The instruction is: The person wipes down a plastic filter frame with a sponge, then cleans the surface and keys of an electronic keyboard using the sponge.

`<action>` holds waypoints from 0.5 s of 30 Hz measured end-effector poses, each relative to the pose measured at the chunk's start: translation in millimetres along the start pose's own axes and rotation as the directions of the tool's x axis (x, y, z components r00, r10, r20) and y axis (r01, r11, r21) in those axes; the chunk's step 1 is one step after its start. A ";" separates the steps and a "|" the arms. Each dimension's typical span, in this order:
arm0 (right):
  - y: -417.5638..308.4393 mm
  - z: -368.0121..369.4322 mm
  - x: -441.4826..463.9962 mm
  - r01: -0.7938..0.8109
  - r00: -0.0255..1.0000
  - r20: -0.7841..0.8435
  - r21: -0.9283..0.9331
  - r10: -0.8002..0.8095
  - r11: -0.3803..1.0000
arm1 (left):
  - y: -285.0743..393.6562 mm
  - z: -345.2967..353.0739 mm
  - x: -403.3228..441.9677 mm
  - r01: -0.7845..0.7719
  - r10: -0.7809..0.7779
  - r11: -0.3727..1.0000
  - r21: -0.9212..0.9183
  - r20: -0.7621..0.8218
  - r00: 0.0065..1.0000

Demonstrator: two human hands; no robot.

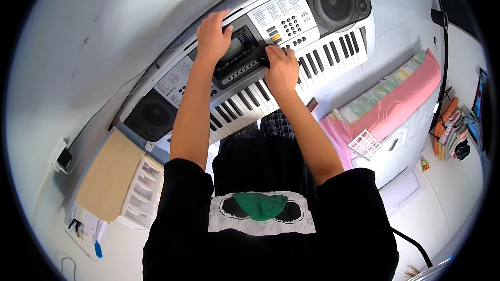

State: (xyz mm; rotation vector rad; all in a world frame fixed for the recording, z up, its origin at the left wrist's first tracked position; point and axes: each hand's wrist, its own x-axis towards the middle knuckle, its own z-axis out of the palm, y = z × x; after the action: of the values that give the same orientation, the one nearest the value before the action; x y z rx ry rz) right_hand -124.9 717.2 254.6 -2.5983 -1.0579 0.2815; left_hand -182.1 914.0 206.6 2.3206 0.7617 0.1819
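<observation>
A silver electronic keyboard (250, 106) with black and white keys lies tilted across the view. My left hand (212, 37) rests at its upper edge, left of the small display (237, 46), with thumb apart and fingers stretched out. Just right of the display, my right hand (282, 68) is closed, its fingertips bent down by a small dark thing at the panel's edge above the keys. What that thing is stays unclear. Round speakers (333, 1) sit at the keyboard's two ends, and round black buttons (291, 25) lie above my right hand.
Left of the keyboard are a wooden-topped surface (112, 174) and white drawers (140, 192). A cable runs along the wall to a black plug (64, 158). At right, a pink cloth (390, 101) covers a white unit, with a pink-and-white grid (365, 144) and folded clothes (452, 130) beyond.
</observation>
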 end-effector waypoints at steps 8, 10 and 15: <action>-3.8 -2.6 8.6 -0.017 1.000 -0.016 0.078 0.018 0.997 | -2.9 0.6 0.1 -0.003 0.003 1.000 -0.007 0.018 1.000; 0.5 -5.1 2.2 -0.020 1.000 0.020 0.024 0.020 1.000 | -0.7 -0.3 -0.6 0.017 -0.017 1.000 -0.001 0.026 1.000; 0.8 -3.7 26.1 0.040 0.999 -0.013 0.083 -0.039 0.996 | -3.6 2.1 2.0 0.016 -0.016 1.000 -0.016 0.022 1.000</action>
State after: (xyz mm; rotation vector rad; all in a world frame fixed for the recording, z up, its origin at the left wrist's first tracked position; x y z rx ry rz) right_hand -104.9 734.2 256.1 -2.4999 -1.0693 0.2945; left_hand -181.5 916.1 202.5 2.2969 0.7654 0.1549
